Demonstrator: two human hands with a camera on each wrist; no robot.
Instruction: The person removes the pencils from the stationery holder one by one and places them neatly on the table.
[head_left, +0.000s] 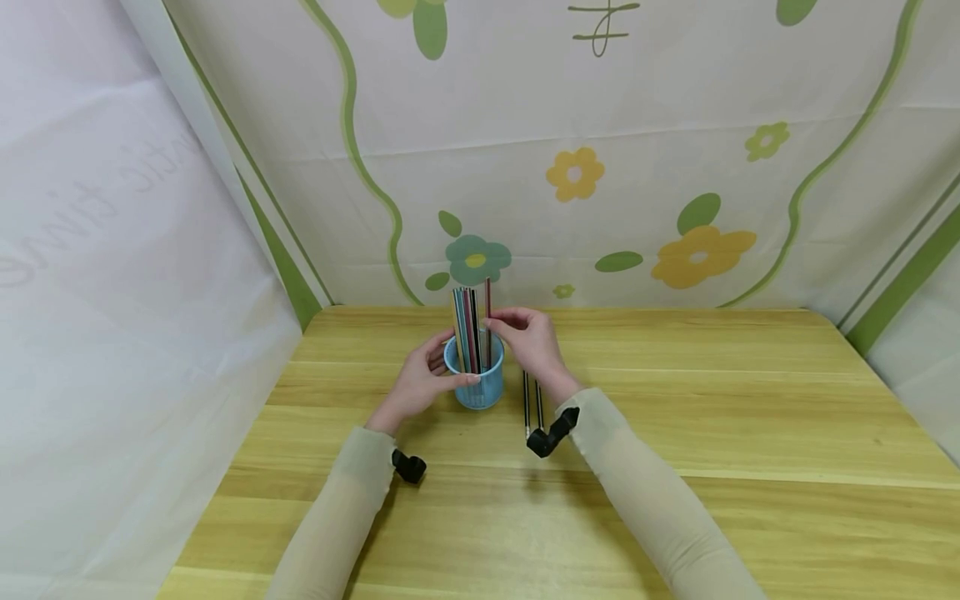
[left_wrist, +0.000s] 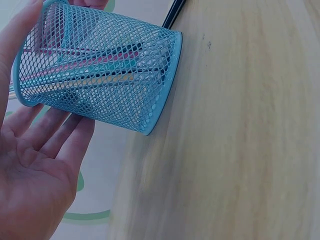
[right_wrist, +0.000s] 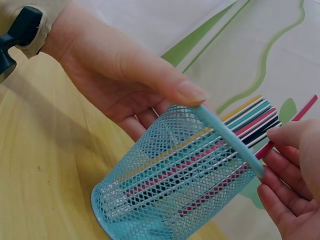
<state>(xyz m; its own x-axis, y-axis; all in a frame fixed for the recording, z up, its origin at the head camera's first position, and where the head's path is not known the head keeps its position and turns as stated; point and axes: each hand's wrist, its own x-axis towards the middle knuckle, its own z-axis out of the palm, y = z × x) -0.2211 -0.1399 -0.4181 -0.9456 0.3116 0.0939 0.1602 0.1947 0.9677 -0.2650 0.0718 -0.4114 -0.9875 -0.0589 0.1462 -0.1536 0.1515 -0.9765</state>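
Pale sleeves (head_left: 656,483) enter from 7 and 5 o'clock, each with a black wrist camera (head_left: 408,467). Toward 6 o'clock from the head view's centre, a blue mesh cup (head_left: 483,392) stands upright on the wooden table (head_left: 712,400). At its 9 o'clock, the left hand (head_left: 416,379) grips it, thumb at the rim. At 2 o'clock, the right hand (head_left: 532,340) pinches a dark red pencil (head_left: 488,293), its lower part inside the cup, beside bundled coloured pencils (head_left: 465,312). At 4 o'clock lie 2 black pencils (head_left: 527,400).

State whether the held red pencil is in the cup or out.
In: in the right wrist view, the held red pencil shows through the blue mesh cup, its upper end jutting above the rim.
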